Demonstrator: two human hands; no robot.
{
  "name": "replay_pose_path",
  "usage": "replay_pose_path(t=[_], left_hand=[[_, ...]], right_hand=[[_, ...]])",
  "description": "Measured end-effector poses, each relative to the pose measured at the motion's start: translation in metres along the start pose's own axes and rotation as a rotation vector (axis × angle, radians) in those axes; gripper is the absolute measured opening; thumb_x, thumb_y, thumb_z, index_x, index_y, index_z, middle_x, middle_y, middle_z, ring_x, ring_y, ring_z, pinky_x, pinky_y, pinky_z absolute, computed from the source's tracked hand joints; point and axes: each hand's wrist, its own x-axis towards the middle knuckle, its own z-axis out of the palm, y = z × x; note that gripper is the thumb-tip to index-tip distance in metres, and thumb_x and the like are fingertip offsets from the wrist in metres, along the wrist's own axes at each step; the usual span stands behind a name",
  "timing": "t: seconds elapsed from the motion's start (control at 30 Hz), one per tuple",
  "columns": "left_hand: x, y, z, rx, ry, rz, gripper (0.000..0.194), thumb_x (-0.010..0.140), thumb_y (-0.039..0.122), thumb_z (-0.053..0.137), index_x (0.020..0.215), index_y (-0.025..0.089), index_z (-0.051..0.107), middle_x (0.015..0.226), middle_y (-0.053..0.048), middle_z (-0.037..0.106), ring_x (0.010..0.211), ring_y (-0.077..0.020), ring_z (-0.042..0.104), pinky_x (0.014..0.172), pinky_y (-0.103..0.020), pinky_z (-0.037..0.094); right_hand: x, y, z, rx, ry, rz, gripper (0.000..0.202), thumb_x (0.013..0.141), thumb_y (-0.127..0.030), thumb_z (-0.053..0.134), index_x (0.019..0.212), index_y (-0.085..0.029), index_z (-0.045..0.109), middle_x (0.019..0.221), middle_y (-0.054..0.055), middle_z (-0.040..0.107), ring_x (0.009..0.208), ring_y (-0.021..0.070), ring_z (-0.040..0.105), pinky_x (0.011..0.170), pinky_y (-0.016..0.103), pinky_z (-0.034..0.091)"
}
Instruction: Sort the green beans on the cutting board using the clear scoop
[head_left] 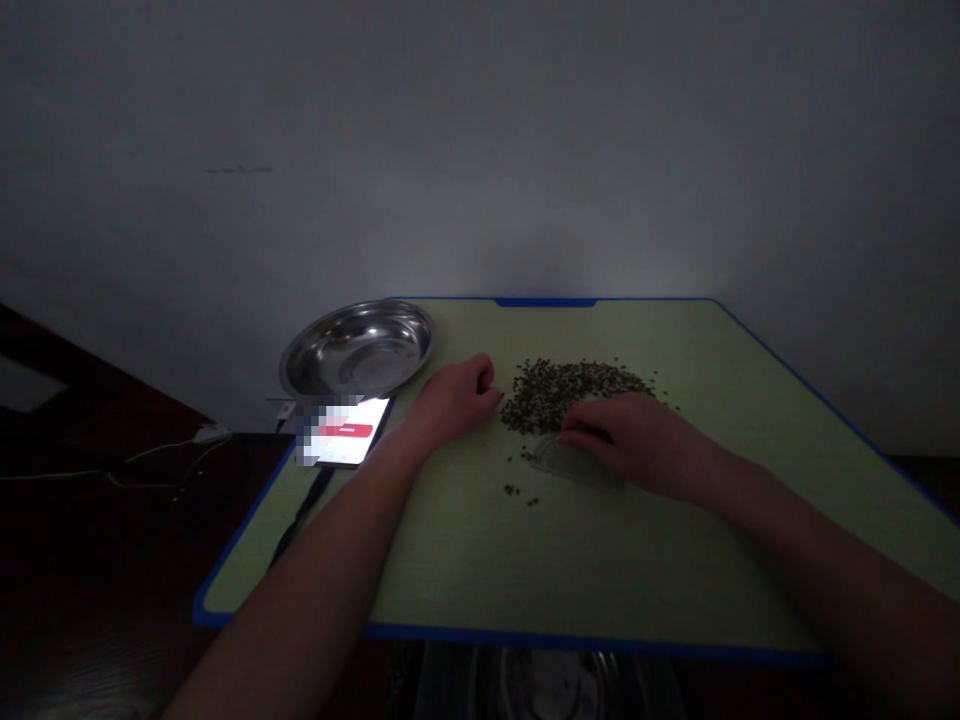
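Observation:
A spread pile of small brown seeds or beans [570, 387] lies on the pale green table; their exact kind is too small to tell. My right hand [626, 440] is at the near edge of the pile, its fingers pinched on a clear plastic protractor [559, 458] with a curved edge and fine markings. The protractor is low over the tabletop, partly covered by the hand. Left of the pile, my left hand [461, 397] rests on the table, curled into a fist. Whatever its fingers may hold is hidden. A few loose seeds [512, 490] lie nearer to me.
A shiny steel basin [360, 350] sits at the table's back left corner. Before it lies a phone [349, 435] with a lit screen, and a dark strap [304, 515] trails from it. The table [600, 570] has a blue rim and meets a wall [525, 150].

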Motion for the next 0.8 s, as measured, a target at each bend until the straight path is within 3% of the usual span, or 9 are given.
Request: replay_pose_path(t=[0.23,0.8], left_hand=[[-0.001,-0.001,0.001,-0.017,0.008,0.009,0.011,0.075,0.022,0.052,0.070,0.021,0.041,0.064,0.003,0.050,0.057,-0.0126,0.041,0.053,-0.028,0.026],[-0.001,-0.002,0.001,-0.002,-0.003,0.010,0.013,0.075,0.023,0.052,0.070,0.022,0.040,0.066,0.002,0.050,0.058,-0.0133,0.041,0.054,-0.029,0.027]], right_hand=[[-0.001,-0.006,-0.002,0.113,-0.025,-0.049,0.023,0.095,-0.029,0.049,0.085,-0.020,0.067,0.073,0.003,0.068,0.064,0.0151,0.058,0.060,0.027,0.036],[0.001,-0.018,0.001,0.110,-0.081,-0.069,0.021,0.093,-0.028,0.051,0.085,-0.019,0.069,0.072,0.003,0.069,0.064,0.0152,0.060,0.060,0.027,0.035]])
